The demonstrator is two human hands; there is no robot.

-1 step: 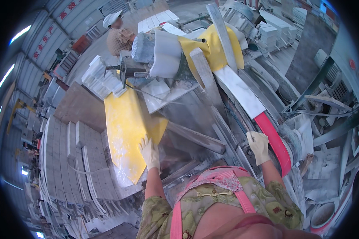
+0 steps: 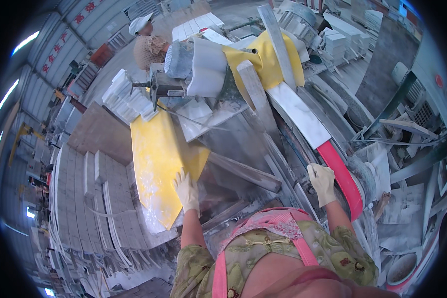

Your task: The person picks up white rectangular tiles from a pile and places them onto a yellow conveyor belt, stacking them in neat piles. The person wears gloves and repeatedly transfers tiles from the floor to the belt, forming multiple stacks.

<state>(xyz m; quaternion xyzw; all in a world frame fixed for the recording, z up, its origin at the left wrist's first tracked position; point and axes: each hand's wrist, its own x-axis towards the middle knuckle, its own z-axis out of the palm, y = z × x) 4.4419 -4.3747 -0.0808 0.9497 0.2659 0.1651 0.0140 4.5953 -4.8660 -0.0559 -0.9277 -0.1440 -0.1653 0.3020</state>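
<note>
My left hand [image 2: 186, 191], in a pale glove, lies with its fingers stretched out on the edge of a wet yellow sheet [image 2: 156, 154]. The sheet drapes over a low surface on the left. My right hand [image 2: 321, 184], gloved alike, is closed in a fist beside a curved red strip [image 2: 340, 179]. Whatever the fist holds, if anything, is hidden. Just beyond the red strip a long white stone slab [image 2: 299, 114] lies along the machine's rail. Its far end reaches a second yellow sheet [image 2: 263, 54] hung over the machine.
Grey boards [image 2: 79, 198] are stacked at the left. A motor [image 2: 179, 59] and white stone pieces [image 2: 129, 97] stand ahead. A wooden plank [image 2: 246, 171] crosses between my hands. Another person [image 2: 149, 47] is at the far left. Scrap slabs [image 2: 405, 203] lie at the right.
</note>
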